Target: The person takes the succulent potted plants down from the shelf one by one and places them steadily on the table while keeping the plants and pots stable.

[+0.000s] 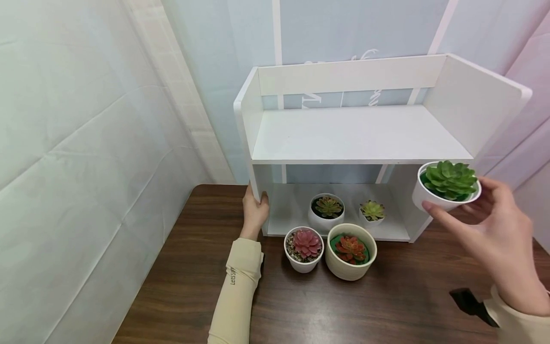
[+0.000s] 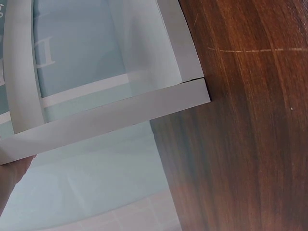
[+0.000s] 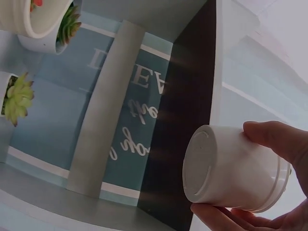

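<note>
My right hand point(image 1: 500, 229) grips a white pot with a green succulent point(image 1: 449, 184), raised at the right end of the white shelf point(image 1: 361, 136). In the right wrist view the thumb and fingers hold the side of the white pot point(image 3: 236, 168), its base facing the shelf. My left hand point(image 1: 255, 208) holds the front edge of the shelf's left side panel; in the left wrist view only a bit of the hand point(image 2: 14, 175) shows at that panel's edge. On the lower board stand a white pot with a dark-green succulent point(image 1: 327, 217) and a small light-green succulent point(image 1: 372, 212).
Before the shelf, on the brown wooden table point(image 1: 176, 282), stand a white pot with a pink succulent point(image 1: 304, 260) and a cream pot with a red-orange succulent point(image 1: 350, 270). A pale curtain point(image 1: 86, 143) hangs at the left, and a light-blue printed cloth point(image 1: 215, 57) behind.
</note>
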Action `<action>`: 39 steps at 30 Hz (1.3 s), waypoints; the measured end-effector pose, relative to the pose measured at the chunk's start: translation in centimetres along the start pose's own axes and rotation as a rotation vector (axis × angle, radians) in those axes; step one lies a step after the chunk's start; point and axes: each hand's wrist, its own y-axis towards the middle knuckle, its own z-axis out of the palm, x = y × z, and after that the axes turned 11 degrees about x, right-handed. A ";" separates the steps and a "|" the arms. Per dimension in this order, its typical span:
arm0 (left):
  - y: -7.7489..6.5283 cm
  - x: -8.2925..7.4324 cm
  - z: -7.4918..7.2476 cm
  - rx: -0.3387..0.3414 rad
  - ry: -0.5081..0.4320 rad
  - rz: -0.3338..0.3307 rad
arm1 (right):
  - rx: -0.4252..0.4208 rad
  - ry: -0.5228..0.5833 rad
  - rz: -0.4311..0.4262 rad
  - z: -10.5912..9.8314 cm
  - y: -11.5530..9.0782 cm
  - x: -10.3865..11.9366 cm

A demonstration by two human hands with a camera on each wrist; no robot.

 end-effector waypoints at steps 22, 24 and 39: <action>-0.5 -3.8 -0.6 0.043 -0.018 -0.005 | 0.067 -0.074 0.071 0.4 -1.6 -3.4; -0.2 -2.7 -0.4 0.042 -0.022 -0.006 | 0.072 -0.071 0.070 0.5 -1.8 -3.7; -0.1 0.2 -0.1 0.023 -0.028 -0.022 | 0.102 -0.155 0.139 1.3 -3.2 -6.4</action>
